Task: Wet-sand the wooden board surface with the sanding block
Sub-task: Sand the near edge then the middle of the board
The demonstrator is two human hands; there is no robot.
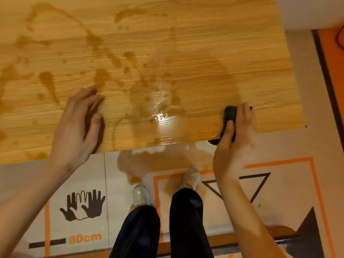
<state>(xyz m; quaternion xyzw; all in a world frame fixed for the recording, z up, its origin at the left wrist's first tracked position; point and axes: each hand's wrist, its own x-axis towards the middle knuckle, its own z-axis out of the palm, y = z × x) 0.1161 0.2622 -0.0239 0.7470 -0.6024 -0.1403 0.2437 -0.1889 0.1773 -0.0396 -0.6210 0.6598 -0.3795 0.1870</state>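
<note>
The wooden board (149, 53) fills the upper view, streaked with dark wet patches and a shiny puddle (162, 116) near its near edge. At about four o'clock, the right hand (232, 142) has its grip pinching the dark sanding block (229, 118) against the board's near right edge. At eight o'clock, the left hand (78, 127) rests on the board, its grip spread.

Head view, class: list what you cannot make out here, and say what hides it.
- Sanding block: its underside and far end, covered by the right hand gripping it.
- Wooden board: its left and far ends, cut off by the frame edges.
- Board under the left hand: hidden by the palm.
- Floor puddle: its far part, hidden beneath the board.
</note>
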